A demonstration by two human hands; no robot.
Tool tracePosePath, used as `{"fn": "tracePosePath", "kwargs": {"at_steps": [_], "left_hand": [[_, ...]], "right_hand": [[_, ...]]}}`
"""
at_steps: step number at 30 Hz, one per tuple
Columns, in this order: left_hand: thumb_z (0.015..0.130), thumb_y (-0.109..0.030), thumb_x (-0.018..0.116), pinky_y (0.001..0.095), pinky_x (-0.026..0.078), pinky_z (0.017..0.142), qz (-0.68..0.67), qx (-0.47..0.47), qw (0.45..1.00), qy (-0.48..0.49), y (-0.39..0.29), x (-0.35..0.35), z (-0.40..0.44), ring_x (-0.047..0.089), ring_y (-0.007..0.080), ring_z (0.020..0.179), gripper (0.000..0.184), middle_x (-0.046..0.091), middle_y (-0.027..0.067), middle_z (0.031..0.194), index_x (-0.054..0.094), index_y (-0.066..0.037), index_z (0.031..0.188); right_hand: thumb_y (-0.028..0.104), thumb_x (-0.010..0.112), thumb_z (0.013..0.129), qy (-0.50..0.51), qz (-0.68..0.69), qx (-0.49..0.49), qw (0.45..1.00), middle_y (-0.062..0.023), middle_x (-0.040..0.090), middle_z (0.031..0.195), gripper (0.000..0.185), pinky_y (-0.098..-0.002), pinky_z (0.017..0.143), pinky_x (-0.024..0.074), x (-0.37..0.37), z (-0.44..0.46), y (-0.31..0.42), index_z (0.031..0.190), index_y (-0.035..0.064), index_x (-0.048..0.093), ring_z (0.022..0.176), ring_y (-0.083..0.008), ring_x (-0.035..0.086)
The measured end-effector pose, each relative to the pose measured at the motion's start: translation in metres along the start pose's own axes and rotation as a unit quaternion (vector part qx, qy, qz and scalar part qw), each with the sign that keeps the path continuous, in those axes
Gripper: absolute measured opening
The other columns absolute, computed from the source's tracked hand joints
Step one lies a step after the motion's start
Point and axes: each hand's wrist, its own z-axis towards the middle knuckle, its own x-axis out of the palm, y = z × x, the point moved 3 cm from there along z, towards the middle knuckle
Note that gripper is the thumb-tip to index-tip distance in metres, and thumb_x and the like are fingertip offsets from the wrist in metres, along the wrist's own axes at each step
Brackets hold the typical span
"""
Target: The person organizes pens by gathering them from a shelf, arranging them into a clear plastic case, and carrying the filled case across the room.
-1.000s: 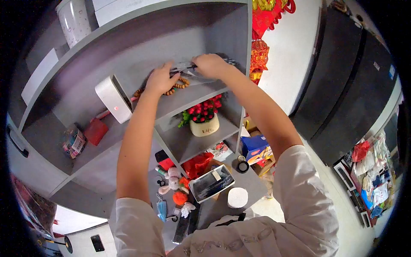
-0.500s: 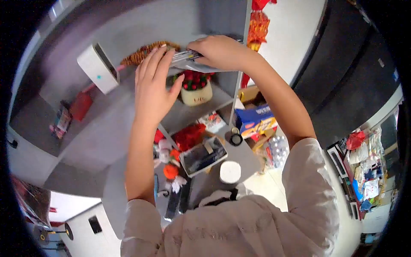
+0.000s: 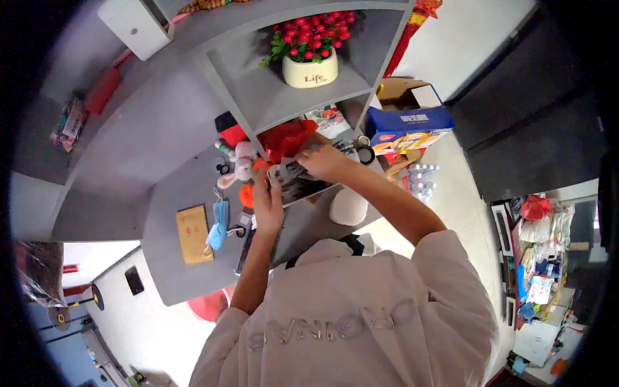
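A shallow white-edged box (image 3: 309,195) with dark contents lies on the grey desk in front of me. Over it is a blurred bundle of thin, pale-streaked items (image 3: 291,175); their kind is unclear. My left hand (image 3: 266,205) is at the bundle's left end, fingers pointing up and thumb against it. At its far side my right hand (image 3: 322,160) is closed, fingers curled down and partly hidden. Crinkled red wrapping (image 3: 287,140) lies just beyond both hands. An orange ball-like thing (image 3: 246,195) and a plush rabbit (image 3: 242,164) sit left of my left hand.
A shelf cubby (image 3: 258,97) holds a "Life" pot (image 3: 311,69) of red berries. Right of the box are a round white object (image 3: 349,206) and a black roll (image 3: 365,155). A blue mask (image 3: 219,224) and brown notebook (image 3: 195,233) lie left. A blue carton (image 3: 411,129) stands beyond the desk.
Both hands have come down from the upper shelf to the box on the desk, bringing the bundle with them. The view has tilted downward, showing more of the desk.
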Motion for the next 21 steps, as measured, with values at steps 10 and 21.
{"fn": "tracePosePath", "kwargs": {"at_steps": [10,21], "left_hand": [[0.084,-0.02,0.053,0.0416,0.035,0.094,0.194,0.04,0.98,0.012,0.023,0.008,-0.013,0.042,0.0387,0.113,0.05,0.039,0.0248,0.127,0.037,0.002,0.126],[0.084,-0.017,0.051,0.0437,0.026,0.101,0.203,0.08,0.976,-0.006,0.026,0.021,-0.012,0.03,0.0392,0.124,0.053,0.03,0.0234,0.134,0.033,0.0,0.13]], "right_hand": [[0.019,0.059,0.071,-0.031,0.096,0.092,0.991,-0.0111,0.055,0.103,0.035,-0.0371,0.076,0.0477,0.026,0.003,0.037,0.102,0.0037,0.051,0.094,-0.0273,0.056],[0.036,0.069,0.066,-0.052,0.213,0.059,0.974,-0.0133,0.03,0.137,0.077,-0.0431,0.102,0.0261,-0.013,-0.021,0.018,0.129,0.0061,0.037,0.124,-0.0308,0.032]]}}
